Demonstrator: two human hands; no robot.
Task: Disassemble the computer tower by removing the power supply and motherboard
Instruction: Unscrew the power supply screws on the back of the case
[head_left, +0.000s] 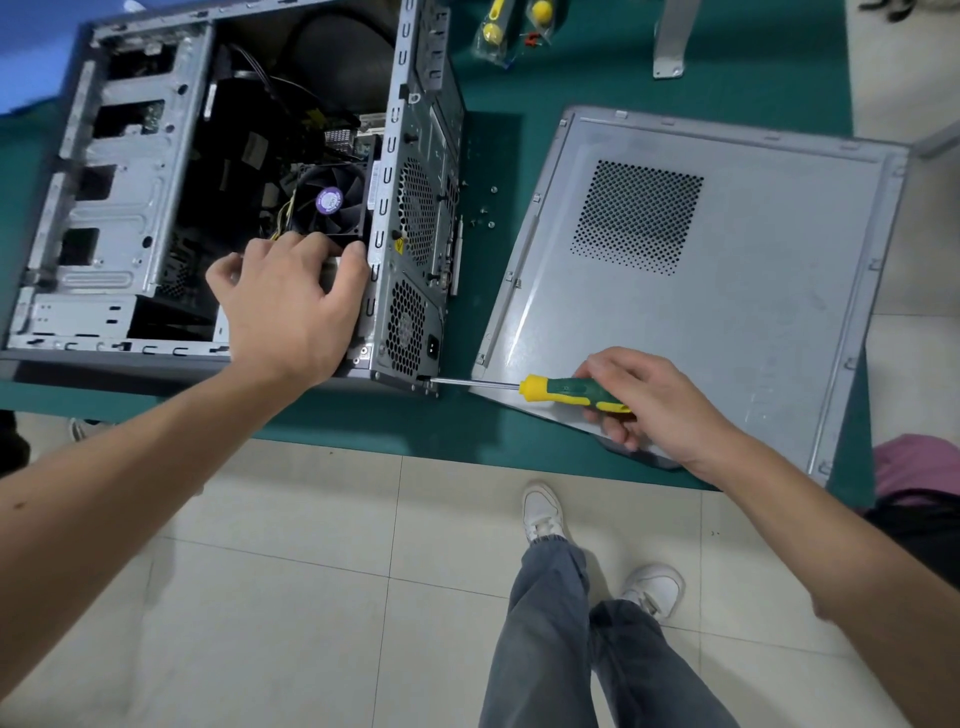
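Grey steel makes up one open computer tower (156, 197) at the upper left of the frame, lying on the green table (467, 421), with one detached side panel (727, 322) at right. Several loose screws (485, 210) lie between them. One left hand (291, 306) grips inside the tower's near corner. One right hand (644, 400) grasps one green-and-yellow screwdriver (566, 392), tip touching the tower's lower rear corner.

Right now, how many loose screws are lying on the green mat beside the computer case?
About 5 loose screws can be seen, scattered on the green mat between the rear of the computer case and the removed side panel. They are tiny, so the count is uncertain; more may be hidden.
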